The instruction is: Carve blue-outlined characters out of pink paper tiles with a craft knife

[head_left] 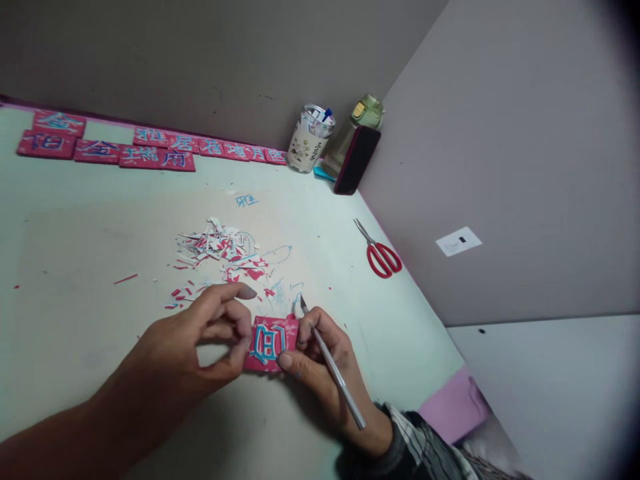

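Nearest the camera, the right hand (320,357) pinches a slim silver craft knife (331,363) pen-fashion while its thumb braces the small pink rubber tile with a blue carved character (270,342); the left hand (210,337) pinches the tile's other edge, steadying it on the pale green table (90,253) beside pink-and-white trimmings (223,253).

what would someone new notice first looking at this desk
Most likely the two hands low in the middle: the left hand and right hand pinch a small pink tile with a blue character, and the right also holds a thin craft knife. Just beyond lies a heap of pink and white scraps, with red scissors to the right and a row of finished tiles along the far edge.
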`<state>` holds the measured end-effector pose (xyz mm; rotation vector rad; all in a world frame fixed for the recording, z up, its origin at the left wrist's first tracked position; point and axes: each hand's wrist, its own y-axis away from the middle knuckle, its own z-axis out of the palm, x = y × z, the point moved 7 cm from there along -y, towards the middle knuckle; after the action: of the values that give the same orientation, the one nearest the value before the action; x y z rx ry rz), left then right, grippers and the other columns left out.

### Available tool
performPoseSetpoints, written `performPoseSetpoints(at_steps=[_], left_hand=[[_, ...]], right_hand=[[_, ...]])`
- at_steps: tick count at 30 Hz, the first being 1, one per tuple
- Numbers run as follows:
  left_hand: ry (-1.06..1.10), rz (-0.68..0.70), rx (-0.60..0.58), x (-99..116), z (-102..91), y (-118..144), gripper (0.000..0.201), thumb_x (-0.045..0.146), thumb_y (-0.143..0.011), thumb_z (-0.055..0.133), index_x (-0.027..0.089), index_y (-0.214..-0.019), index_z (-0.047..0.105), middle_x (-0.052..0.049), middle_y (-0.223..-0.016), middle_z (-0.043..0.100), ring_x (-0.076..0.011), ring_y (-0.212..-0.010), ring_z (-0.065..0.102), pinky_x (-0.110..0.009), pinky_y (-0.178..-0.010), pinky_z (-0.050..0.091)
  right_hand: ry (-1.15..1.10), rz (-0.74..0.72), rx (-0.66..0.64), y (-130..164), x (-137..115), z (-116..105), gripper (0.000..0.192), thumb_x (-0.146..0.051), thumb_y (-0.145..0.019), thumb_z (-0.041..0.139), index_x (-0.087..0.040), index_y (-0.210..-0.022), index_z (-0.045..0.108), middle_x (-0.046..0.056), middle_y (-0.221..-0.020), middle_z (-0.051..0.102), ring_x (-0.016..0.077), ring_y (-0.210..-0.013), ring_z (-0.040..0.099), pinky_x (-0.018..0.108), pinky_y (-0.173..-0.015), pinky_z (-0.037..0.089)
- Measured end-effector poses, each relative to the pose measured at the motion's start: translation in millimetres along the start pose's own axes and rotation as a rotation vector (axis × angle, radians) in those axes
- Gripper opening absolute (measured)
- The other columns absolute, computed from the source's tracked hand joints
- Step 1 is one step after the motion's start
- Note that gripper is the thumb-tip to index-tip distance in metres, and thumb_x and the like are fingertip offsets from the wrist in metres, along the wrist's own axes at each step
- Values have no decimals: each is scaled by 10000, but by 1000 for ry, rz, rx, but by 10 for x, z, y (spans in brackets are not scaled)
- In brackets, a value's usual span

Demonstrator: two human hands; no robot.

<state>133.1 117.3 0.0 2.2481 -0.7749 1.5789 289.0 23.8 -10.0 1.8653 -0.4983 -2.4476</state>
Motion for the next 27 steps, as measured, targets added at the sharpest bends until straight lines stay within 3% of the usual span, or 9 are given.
performPoseSetpoints(at_steps=[4,9,12,16,21,24,27], left_hand=[[-143,112,73,31,-40,36,255,324,-921,602,311,-1176,607,40,-883,780,-160,-799,823,-194,-744,647],[-315,258,118,189,-12,85,322,275,-927,559,304,-1241,618,14,-933,815,-193,-792,815,-322,-846,672],[-257,201,101,170,8,72,300,353,-924,607,293,-1215,647,7,-912,816,-210,-780,815,-339,-826,677],[-87,-9,40,41,15,4,325,446,-806,734,284,-1085,696,13,-843,814,-225,-769,817,-297,-773,670],[189,-235,-170,-71,96,-51,283,407,-752,752,298,-1001,676,48,-737,775,-199,-760,817,-193,-672,629],[265,-252,-223,-65,114,-59,276,393,-774,725,300,-1029,674,52,-733,779,-192,-699,805,-204,-645,626],[135,-152,-127,-13,39,-76,263,407,-792,716,307,-1035,708,56,-727,787,-179,-655,785,-214,-657,617]], right_hand=[[-28,0,22,-1,-7,-2,505,-410,-783,932,-247,-847,459,-71,-750,540,107,-641,578,266,-641,505],[13,-13,55,8,-22,-22,520,-418,-774,934,-243,-836,448,-86,-704,480,81,-596,420,218,-566,355],[37,-48,34,18,-50,-9,475,-399,-822,894,-242,-838,446,-85,-709,460,85,-608,362,221,-563,304],[104,-113,14,38,-68,-1,396,-352,-866,848,-241,-840,469,-80,-707,446,103,-631,348,244,-578,293],[143,-195,-19,69,-55,8,382,-314,-864,846,-241,-829,473,-54,-767,492,122,-687,393,270,-621,313],[150,-198,-42,81,-48,20,375,-312,-865,846,-244,-841,478,-56,-773,494,118,-664,374,273,-604,300],[163,-199,-22,79,-78,12,365,-308,-868,838,-246,-841,479,-59,-767,493,121,-663,372,275,-606,306]])
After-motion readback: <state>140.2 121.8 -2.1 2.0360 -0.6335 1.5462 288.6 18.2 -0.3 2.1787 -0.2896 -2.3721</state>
